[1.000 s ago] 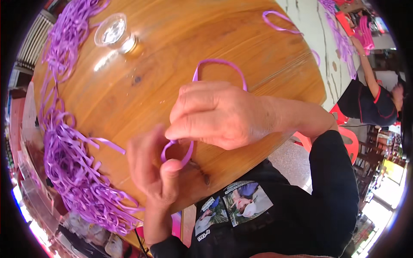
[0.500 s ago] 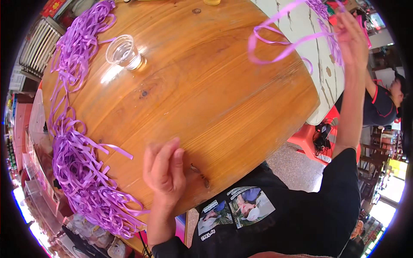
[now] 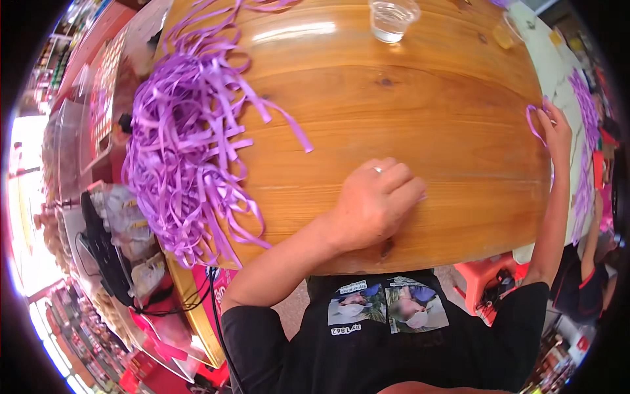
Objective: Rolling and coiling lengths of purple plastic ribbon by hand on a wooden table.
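Over the near middle of the wooden table (image 3: pixel 315 187), my left hand (image 3: pixel 380 203) is closed with its fingers curled. A tiny purple speck shows by its fingertips, but whatever they hold is hidden. My right hand (image 3: pixel 555 131) reaches out to the table's right edge, its fingers closed on a purple ribbon (image 3: pixel 533 125) that loops beside them. To the left of my left hand lies a big tangled heap of purple ribbons (image 3: pixel 180 144), some of its loose ends trailing across the wood.
At the far side stands a clear plastic cup (image 3: pixel 391 23) with liquid; another cup (image 3: pixel 506 31) is farther right. A white marbled table (image 3: pixel 558 72) adjoins on the right, bearing more purple ribbons (image 3: pixel 584 157). Below it is a red stool (image 3: pixel 482 279). Another person (image 3: pixel 581 289) is at right.
The view has swung left. My right hand has come down from its raised position to the table's edge, still with ribbon. My left hand has moved toward the middle and its fingers have curled.
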### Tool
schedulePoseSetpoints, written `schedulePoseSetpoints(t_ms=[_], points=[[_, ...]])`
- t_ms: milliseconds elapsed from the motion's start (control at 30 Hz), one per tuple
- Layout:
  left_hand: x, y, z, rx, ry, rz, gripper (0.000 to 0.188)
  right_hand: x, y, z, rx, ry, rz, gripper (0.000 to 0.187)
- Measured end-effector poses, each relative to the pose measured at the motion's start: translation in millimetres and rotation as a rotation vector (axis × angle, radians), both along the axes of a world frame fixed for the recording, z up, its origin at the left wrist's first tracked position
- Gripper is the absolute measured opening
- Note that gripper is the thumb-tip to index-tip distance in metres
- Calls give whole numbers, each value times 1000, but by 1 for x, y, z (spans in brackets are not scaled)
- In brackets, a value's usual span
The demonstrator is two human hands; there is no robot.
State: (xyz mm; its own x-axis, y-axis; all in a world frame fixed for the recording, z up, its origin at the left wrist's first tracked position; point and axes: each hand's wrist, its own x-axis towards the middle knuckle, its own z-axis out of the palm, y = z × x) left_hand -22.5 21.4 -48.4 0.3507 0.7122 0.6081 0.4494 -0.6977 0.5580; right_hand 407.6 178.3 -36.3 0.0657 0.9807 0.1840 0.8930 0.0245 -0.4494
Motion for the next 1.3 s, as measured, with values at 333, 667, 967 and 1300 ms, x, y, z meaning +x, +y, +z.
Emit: schedulePoseSetpoints(t_ms=[333, 667, 967, 1300], points=[[-2, -4, -10, 47, 36, -39, 14, -271, -37, 52, 234, 50, 814, 18], [8, -7, -10, 139, 39, -76, 14, -503, 47, 11, 584, -65, 872, 17], [-2, -14, 1, 171, 81, -124, 17, -490, 45, 45, 200, 365, 917, 14], [-48, -7, 47, 530, -261, 445, 46, -360, -50, 163, -111, 1320, 885, 6]])
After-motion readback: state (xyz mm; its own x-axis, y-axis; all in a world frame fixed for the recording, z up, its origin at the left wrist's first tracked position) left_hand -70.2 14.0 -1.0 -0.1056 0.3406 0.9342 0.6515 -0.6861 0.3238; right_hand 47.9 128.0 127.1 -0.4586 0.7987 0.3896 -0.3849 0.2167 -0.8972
